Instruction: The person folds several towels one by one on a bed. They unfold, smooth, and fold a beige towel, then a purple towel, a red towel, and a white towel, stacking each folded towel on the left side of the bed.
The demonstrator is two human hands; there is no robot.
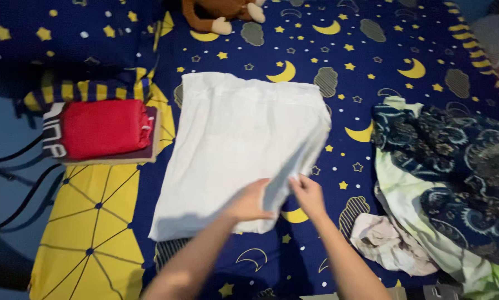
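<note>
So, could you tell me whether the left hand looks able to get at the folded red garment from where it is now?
Probably yes. The left hand rests on the white cloth, and the folded red garment lies further to its left on the bed with nothing between them but the cloth.

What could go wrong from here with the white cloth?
Both hands, left hand and right hand, pinch only the near right edge of the white cloth, so the folded layers could slide apart. The loose clothes pile lies close on the right and might snag a dragged corner.
</note>
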